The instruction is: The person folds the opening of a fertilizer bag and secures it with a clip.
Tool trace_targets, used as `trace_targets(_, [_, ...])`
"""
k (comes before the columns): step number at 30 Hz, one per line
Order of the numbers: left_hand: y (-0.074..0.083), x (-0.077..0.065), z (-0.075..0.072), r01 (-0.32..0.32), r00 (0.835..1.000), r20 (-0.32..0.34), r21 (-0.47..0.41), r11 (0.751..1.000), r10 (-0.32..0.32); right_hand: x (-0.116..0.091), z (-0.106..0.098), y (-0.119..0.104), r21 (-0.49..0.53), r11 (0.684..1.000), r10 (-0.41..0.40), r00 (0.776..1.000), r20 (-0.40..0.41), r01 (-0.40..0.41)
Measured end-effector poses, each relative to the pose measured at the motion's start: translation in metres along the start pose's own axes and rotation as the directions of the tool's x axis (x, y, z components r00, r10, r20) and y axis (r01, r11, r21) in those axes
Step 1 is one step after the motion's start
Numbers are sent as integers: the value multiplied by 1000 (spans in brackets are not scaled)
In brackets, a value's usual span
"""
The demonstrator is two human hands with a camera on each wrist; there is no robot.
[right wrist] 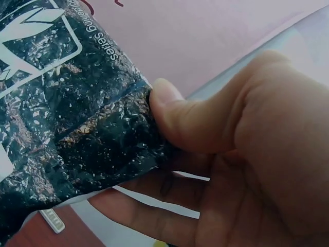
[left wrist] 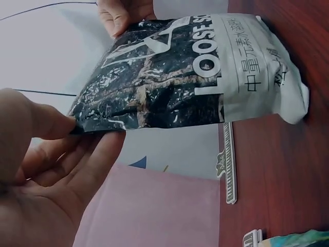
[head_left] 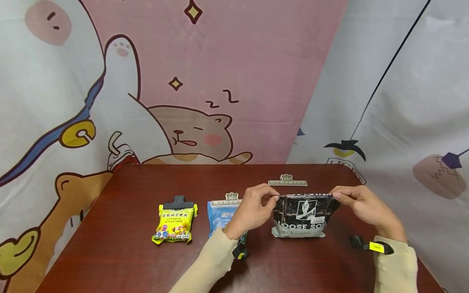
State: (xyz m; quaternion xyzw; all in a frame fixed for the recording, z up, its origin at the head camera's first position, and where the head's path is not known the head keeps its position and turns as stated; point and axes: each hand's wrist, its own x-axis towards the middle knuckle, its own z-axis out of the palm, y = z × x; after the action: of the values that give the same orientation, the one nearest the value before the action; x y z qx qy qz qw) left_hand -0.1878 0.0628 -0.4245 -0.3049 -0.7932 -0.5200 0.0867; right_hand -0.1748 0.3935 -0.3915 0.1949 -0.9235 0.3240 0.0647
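Observation:
A black and white soil bag marked "LOOSE SO…" stands upright on the table, its top edge folded over. My left hand pinches the top left corner between thumb and fingers; the left wrist view shows the thumb on that corner. At the top right corner my right hand pinches the bag too, its thumb on the front and the other fingers behind. Just behind the bag lies a long metal clip, apart from both hands.
Left of my left hand lies a blue bag with a metal clip on top, partly hidden by that hand. Farther left is a yellow bag with a dark clip. All rest on the red-brown table, before a printed cloth backdrop.

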Motion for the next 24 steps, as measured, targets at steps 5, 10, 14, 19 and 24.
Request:
trace_targets(5, [3,1,2,24,1000,12,-38,999,-24,-2,-2,-7,13,997,74,997,8,-74])
trace_targets(10, [8,6,4,-7,999,52,27,1000,5,-2,-3,-17,-18,987,159,987,-1,-159])
trace_targets(14, [15,14,8,-44,995,98,172,984,27,1,-1,-26,-72,983,167,986,-27,-168])
trace_targets(19, [23,24,14,-79,991,130,297,952,42,6,5,-34,-85,993,74,995,-68,-80])
trace_targets(24, [29,31,18,-93,987,157,352,931,39,8,8,-41,-111,994,1,995,-104,-12])
